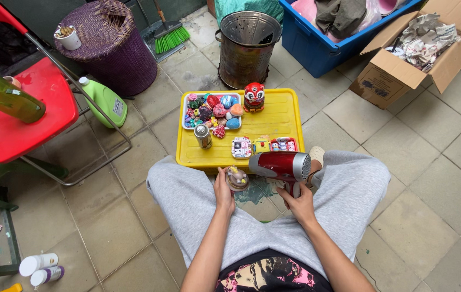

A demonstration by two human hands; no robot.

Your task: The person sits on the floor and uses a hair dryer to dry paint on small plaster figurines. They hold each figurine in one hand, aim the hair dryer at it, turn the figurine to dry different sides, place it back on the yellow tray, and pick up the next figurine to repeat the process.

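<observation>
Facing a red hairdryer (280, 165) (chrome-fronted), painted stone (237, 177)

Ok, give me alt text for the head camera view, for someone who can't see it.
Seated on a tiled floor, a person aims a red hair dryer, gripped in the right hand, at a small painted figurine held in the left hand. Ahead, a yellow tray holds painted stones, a spray can and a red figurine.

Light grey sweatpants (349, 189), black top with pink-white print (268, 274), bare forearms, no sleeves, light shoe (316, 155).
</observation>
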